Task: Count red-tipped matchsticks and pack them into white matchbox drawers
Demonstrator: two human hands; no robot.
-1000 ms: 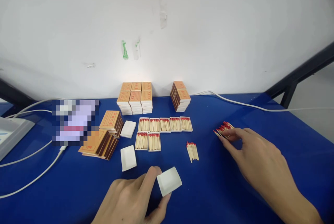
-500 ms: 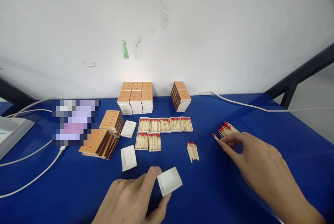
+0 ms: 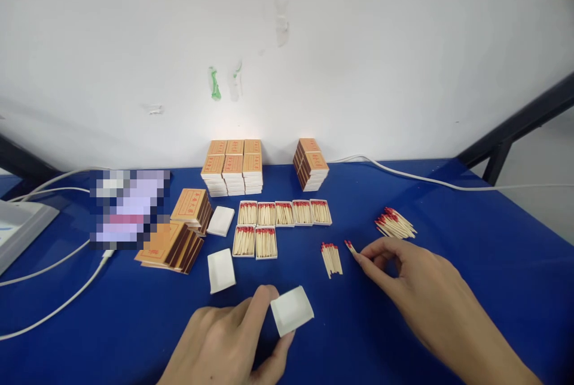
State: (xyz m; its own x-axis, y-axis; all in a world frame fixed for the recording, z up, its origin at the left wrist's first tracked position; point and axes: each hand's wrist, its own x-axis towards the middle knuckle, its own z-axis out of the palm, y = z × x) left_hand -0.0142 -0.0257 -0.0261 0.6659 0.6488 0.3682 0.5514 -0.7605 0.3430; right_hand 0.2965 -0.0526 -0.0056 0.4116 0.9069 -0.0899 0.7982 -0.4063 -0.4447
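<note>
At the front, my left hand grips an empty white matchbox tray between thumb and fingers. My right hand pinches a few red-tipped matches; how many is hard to make out. Just left of those fingertips lies a small row of loose matches on the blue table. A bigger heap of matches rests behind my right hand, apart from it. Filled matchbox trays stand in two rows further back, their match heads facing the wall.
Two white trays lie left of the filled ones. Orange matchbox sleeves are piled at the left, near a blurred-out object and white cables. Stacked matchboxes and a smaller stack stand by the wall.
My right hand has moved left and nearer, away from the match heap toward the small row, carrying the pinched matches. My left hand and its tray have hardly moved.
</note>
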